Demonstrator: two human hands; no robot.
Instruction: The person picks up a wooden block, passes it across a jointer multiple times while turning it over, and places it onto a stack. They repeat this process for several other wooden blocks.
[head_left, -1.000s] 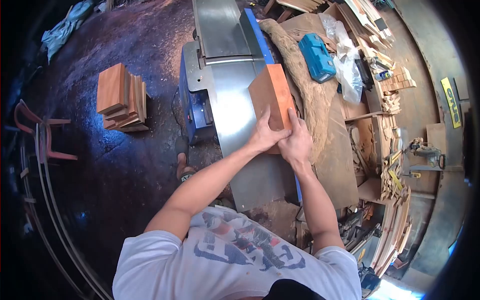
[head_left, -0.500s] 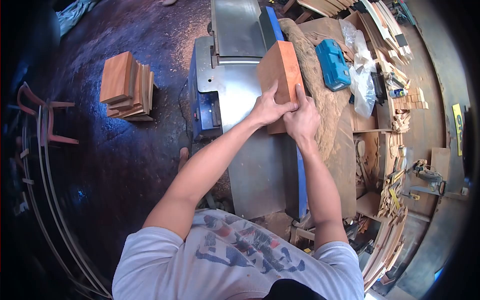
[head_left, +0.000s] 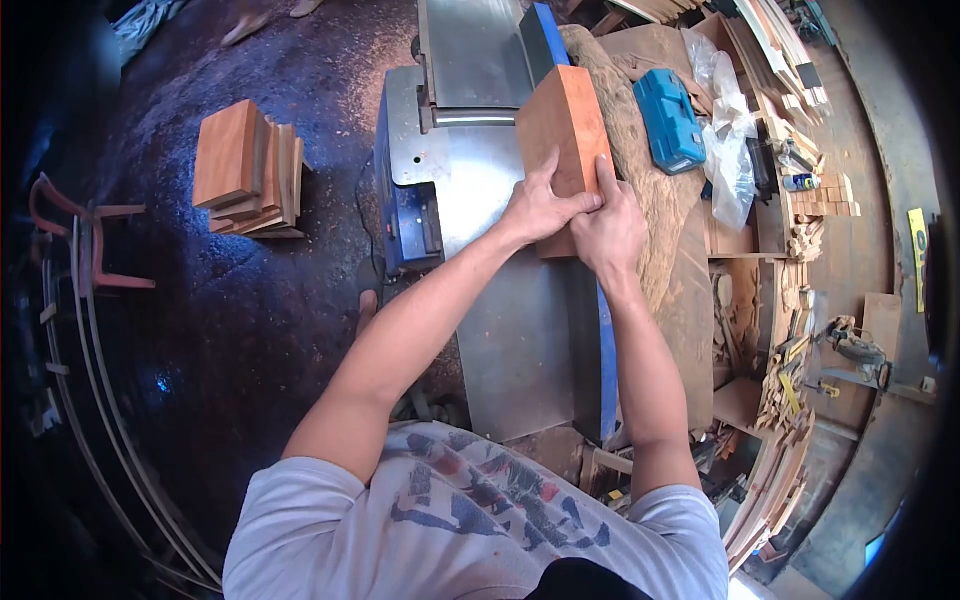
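Observation:
A reddish-brown wooden board [head_left: 572,115] stands on edge on the metal bed [head_left: 515,340] of a machine, against its blue fence [head_left: 606,370]. My left hand [head_left: 540,208] presses on the board's left face and near edge, thumb pointing right. My right hand [head_left: 610,225] grips the board's near end, its index finger stretched along the top edge. The two hands meet at the thumb. The board's lower edge and some of my fingertips are hidden.
A stack of boards [head_left: 232,160] stands on the floor at left, near a reddish chair [head_left: 98,245]. Right of the fence lie a rough wooden slab [head_left: 640,190], a teal case [head_left: 668,120] and clear plastic [head_left: 732,160]. Shelves hold wood strips at far right.
The board and both hands have moved slightly forward along the bed, away from my body. A foot now shows more at the top left.

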